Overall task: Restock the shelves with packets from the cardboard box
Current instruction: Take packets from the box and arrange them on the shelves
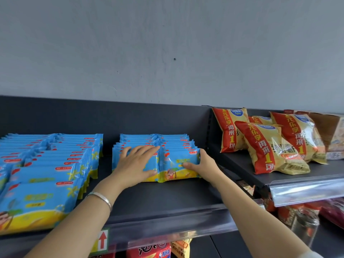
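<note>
Two rows of blue and yellow packets stand side by side on the dark top shelf (pixel 167 198). My left hand (pixel 136 163) lies flat, fingers spread, on the front packet of the left row (pixel 119 157). My right hand (pixel 202 165) grips the right edge of the front packet of the right row (pixel 178 167), thumb on its face. A silver bangle (pixel 101 199) circles my left wrist. The cardboard box is out of view.
Several more rows of the same blue packets (pixel 46 175) fill the shelf's left side. Red and yellow snack bags (pixel 268 146) lie on the adjoining shelf at right, beside a brown carton (pixel 331 133). Clear price rails (pixel 305 190) edge both shelves. Goods sit on lower shelves.
</note>
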`<state>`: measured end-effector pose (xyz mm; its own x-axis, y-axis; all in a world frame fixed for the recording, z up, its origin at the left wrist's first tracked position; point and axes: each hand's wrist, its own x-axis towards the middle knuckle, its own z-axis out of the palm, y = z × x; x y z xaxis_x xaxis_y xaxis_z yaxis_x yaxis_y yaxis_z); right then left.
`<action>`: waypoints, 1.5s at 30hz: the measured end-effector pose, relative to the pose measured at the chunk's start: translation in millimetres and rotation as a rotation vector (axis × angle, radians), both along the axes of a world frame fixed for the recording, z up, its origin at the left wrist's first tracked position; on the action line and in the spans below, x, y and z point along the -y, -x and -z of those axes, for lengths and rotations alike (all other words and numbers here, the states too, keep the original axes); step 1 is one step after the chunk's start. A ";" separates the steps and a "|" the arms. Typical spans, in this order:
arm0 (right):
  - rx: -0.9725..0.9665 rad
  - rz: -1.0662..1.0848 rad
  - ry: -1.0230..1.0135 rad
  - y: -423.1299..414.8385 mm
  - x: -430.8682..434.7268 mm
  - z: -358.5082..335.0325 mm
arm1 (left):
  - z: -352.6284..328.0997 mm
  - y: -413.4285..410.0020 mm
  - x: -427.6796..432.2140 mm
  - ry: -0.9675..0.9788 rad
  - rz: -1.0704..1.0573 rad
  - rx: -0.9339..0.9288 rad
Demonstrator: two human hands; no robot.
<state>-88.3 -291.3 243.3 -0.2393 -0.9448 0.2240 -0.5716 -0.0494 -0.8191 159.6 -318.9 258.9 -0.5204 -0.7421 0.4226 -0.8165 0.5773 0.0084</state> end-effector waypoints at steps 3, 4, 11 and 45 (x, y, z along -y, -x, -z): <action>0.043 0.012 -0.019 0.5 0.3 -1.3 | 1.6 -0.2 3.9 0.056 -0.151 -0.083; 0.077 0.006 -0.036 0.3 1.4 -1.1 | 2.6 -0.7 5.6 0.043 -0.222 -0.113; 0.392 -0.130 -0.179 5.7 12.4 -3.9 | 4.1 -5.0 12.7 -0.279 -0.316 -0.685; -0.775 -0.095 -0.148 -4.1 17.3 -49.9 | -29.3 -2.2 19.2 -0.206 -0.269 0.108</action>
